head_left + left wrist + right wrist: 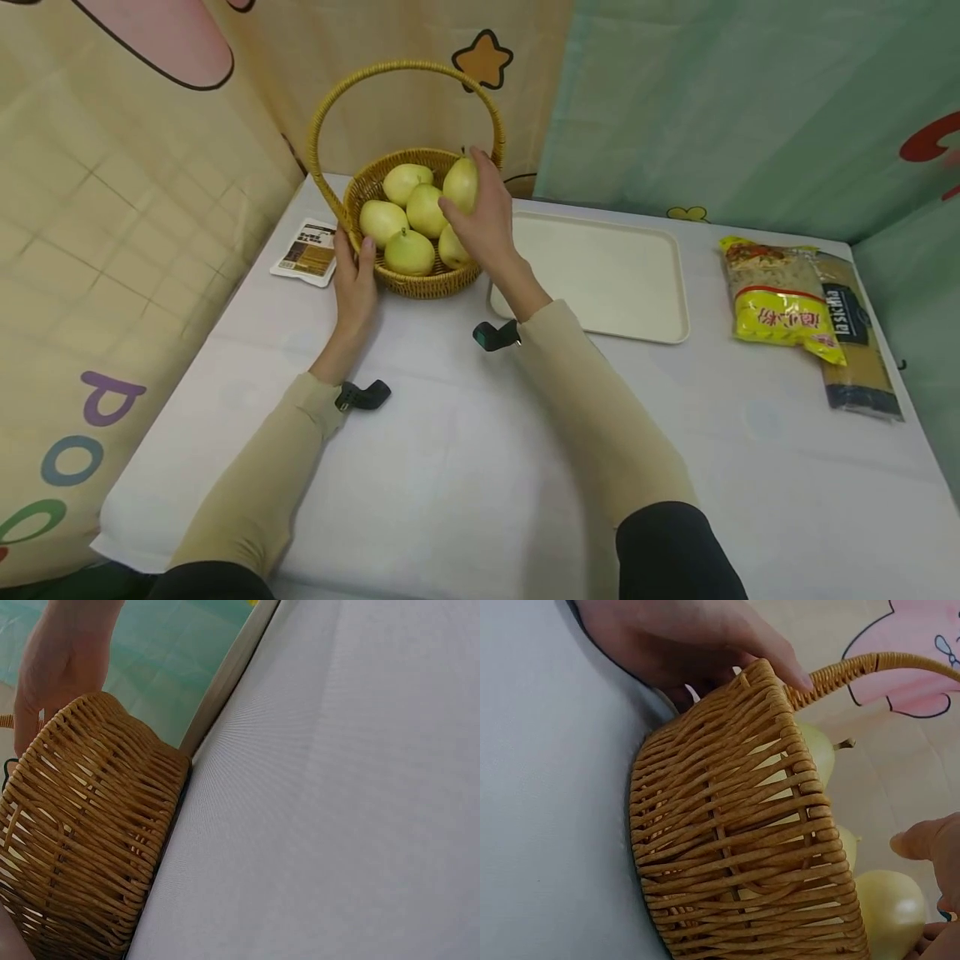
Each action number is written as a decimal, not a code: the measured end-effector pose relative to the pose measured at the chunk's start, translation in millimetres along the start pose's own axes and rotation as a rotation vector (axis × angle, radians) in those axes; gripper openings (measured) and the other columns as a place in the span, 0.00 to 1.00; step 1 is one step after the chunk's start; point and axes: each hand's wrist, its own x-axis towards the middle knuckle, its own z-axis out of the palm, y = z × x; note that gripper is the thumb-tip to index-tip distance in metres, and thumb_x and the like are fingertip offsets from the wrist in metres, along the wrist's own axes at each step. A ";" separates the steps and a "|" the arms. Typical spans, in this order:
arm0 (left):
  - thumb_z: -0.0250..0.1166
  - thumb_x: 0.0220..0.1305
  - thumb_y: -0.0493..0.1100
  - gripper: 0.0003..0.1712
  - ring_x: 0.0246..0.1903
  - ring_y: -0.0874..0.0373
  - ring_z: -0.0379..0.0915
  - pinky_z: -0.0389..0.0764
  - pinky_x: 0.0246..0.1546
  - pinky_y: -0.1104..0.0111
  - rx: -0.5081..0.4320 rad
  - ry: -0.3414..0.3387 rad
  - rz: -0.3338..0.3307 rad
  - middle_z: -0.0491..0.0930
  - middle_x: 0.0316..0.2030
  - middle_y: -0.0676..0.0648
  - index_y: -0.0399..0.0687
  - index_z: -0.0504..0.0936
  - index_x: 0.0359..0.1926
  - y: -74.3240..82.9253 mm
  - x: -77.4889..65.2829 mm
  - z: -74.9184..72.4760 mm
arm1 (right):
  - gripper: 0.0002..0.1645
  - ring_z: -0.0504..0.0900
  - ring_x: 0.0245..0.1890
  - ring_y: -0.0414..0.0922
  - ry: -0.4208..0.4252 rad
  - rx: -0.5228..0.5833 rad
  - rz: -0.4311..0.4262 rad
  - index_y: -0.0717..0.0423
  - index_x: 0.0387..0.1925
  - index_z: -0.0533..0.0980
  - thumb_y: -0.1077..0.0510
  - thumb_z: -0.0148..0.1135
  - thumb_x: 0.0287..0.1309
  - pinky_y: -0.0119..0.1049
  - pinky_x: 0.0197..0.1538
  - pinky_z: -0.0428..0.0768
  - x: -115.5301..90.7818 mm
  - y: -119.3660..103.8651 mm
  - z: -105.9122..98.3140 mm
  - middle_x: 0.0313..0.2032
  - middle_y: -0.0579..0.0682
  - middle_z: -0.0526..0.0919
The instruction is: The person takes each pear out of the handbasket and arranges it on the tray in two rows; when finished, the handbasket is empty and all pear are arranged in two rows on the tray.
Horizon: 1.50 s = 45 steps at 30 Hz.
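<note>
A wicker basket (pixel 427 286) with a tall arched handle stands at the back left of the table, holding several pale yellow-green pears (pixel 408 252). My left hand (pixel 354 283) grips its left rim beside the handle's base, with the thumb at the rim and the fingers down the outer wall. From the right, my right hand (pixel 483 217) reaches over the rim and holds a pear (pixel 459 185) at the basket's back right. The thumb is on the near side of that pear and the fingers are along its far side. In the right wrist view, another pear (pixel 817 754) shows its stem above the rim.
A cream tray (pixel 600 275) lies right of the basket, its left end behind my right forearm. A small white-and-brown packet (pixel 309 252) sits to the left. At the far right, a yellow food bag (pixel 780 300) overlaps a flat pasta packet (pixel 858 350). Printed curtains hang behind the table.
</note>
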 end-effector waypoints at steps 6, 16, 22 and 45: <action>0.49 0.84 0.45 0.38 0.82 0.46 0.47 0.50 0.82 0.63 -0.002 0.005 0.015 0.52 0.83 0.37 0.40 0.46 0.84 -0.9 -0.6 -0.7 | 0.48 0.57 0.82 0.54 -0.083 -0.309 0.081 0.57 0.83 0.52 0.58 0.65 0.70 0.43 0.83 0.57 10.3 -11.7 11.1 0.81 0.59 0.57; 0.49 0.84 0.45 0.37 0.82 0.46 0.47 0.51 0.81 0.64 -0.011 -0.002 0.003 0.53 0.82 0.37 0.40 0.47 0.84 0.8 -2.0 0.7 | 0.44 0.62 0.78 0.52 -0.087 -0.615 0.139 0.53 0.82 0.55 0.62 0.61 0.71 0.47 0.76 0.68 18.1 -18.3 20.1 0.79 0.55 0.63; 0.49 0.84 0.46 0.38 0.82 0.47 0.47 0.52 0.81 0.64 -0.017 -0.007 -0.011 0.52 0.82 0.38 0.40 0.47 0.84 -0.8 -1.8 2.3 | 0.44 0.64 0.76 0.52 -0.048 -0.591 0.125 0.56 0.80 0.58 0.63 0.64 0.67 0.47 0.74 0.69 17.9 -13.0 20.3 0.76 0.54 0.66; 0.48 0.84 0.52 0.40 0.83 0.54 0.46 0.49 0.82 0.64 0.007 0.007 -0.004 0.51 0.84 0.45 0.49 0.44 0.86 -33.5 10.7 4.3 | 0.50 0.63 0.76 0.54 -0.039 -0.179 -0.029 0.58 0.80 0.58 0.61 0.71 0.62 0.52 0.78 0.62 0.4 -4.2 -1.4 0.76 0.55 0.68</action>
